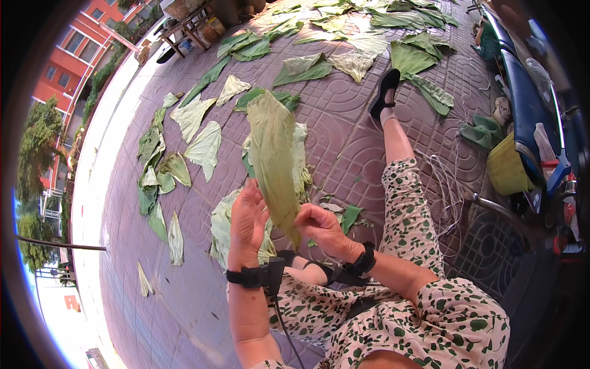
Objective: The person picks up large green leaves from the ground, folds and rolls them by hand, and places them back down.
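A long, folded, pale green dried leaf [273, 157] stands upright in front of me. My right hand [322, 227] pinches its lower right edge between thumb and curled fingers. On the other side, my left hand [247, 215] is raised with its fingers stretched upward, close against the leaf's left edge; the leaf partly covers the fingertips. Behind and below my hands lies a stack of pale leaves [222, 224], partly hidden by my left hand and the held leaf. Both wrists wear black bands, and a cable hangs from the left one.
Many green and pale leaves [203, 147] lie spread over the patterned paving [344, 144]. My right leg [399, 147] stretches forward. White string [452, 184] trails beside it. To the right are a yellow bucket [509, 165], a green cloth-like item [482, 131] and a blue seat [528, 104].
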Tool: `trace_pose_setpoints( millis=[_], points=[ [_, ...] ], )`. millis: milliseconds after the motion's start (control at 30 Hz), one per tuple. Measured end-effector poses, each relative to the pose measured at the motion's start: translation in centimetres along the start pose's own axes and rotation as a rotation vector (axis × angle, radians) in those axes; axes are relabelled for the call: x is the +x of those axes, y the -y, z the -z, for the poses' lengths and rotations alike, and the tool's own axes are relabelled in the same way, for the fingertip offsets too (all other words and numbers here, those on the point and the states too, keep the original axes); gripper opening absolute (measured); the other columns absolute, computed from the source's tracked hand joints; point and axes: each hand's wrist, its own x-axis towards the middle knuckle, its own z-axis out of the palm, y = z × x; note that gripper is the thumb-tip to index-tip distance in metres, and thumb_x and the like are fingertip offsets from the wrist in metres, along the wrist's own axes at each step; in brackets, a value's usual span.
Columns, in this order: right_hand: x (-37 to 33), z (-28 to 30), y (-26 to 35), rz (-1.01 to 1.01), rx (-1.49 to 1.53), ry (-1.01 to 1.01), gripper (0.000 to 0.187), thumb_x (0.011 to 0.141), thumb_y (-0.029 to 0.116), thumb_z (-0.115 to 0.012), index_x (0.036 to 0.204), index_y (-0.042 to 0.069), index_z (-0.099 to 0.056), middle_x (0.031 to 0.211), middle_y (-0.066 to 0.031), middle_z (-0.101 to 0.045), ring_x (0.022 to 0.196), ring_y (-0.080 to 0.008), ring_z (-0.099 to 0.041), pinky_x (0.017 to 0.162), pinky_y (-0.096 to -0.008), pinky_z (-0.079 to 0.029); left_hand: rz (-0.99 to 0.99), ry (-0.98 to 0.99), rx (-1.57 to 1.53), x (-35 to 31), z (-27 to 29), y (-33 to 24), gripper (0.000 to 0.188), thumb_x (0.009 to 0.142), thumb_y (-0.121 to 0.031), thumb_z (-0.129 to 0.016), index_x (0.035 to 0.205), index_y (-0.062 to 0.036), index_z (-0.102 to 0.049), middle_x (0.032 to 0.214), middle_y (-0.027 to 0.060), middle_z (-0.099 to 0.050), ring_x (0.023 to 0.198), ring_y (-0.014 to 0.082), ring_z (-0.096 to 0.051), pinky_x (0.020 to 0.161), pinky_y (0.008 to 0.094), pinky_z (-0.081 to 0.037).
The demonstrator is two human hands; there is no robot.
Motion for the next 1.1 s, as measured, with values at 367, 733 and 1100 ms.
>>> trace_pose_setpoints(
  millis=[367,733,1100],
  points=[
    [-1.4,3.8,-1.9,-0.184,-0.186,0.054,0.018,0.083,0.0,-0.048,0.1,0.003,-0.054,0.093,-0.0028,-0.056,0.088,-0.0134,-0.054,0.083,-0.0233,-0.041,-0.26,0.009,0.147,-1.2,-0.8,0.4,0.027,0.083,-0.007,-0.056,0.11,-0.0025,-0.052,0.097,0.006,-0.061,0.084,0.0167,-0.059,0.075,0.0312,-0.049],
    [0.2,5.0,6.1,-0.213,0.586,0.103,0.042,0.088,0.026,-0.052,0.124,0.008,-0.04,0.111,-0.0039,-0.053,0.098,-0.0135,-0.053,0.081,-0.0299,-0.045,0.024,0.247,0.589,-3.5,-3.7,1.1,0.019,0.08,-0.011,-0.064,0.095,-0.0002,-0.062,0.081,0.0005,-0.062,0.068,0.0055,-0.055,0.062,0.0196,-0.045],
    [0.3,7.3,6.2,-0.181,0.468,-0.14,0.012,0.086,0.014,-0.055,0.095,0.007,-0.055,0.081,0.0028,-0.056,0.063,-0.006,-0.052,0.055,-0.0217,-0.046,-0.085,0.155,0.684,-2.5,-3.6,1.5,0.018,0.082,-0.015,-0.062,0.089,0.0015,-0.062,0.073,-0.0024,-0.059,0.062,0.0028,-0.049,0.055,0.0178,-0.04]
  ],
)
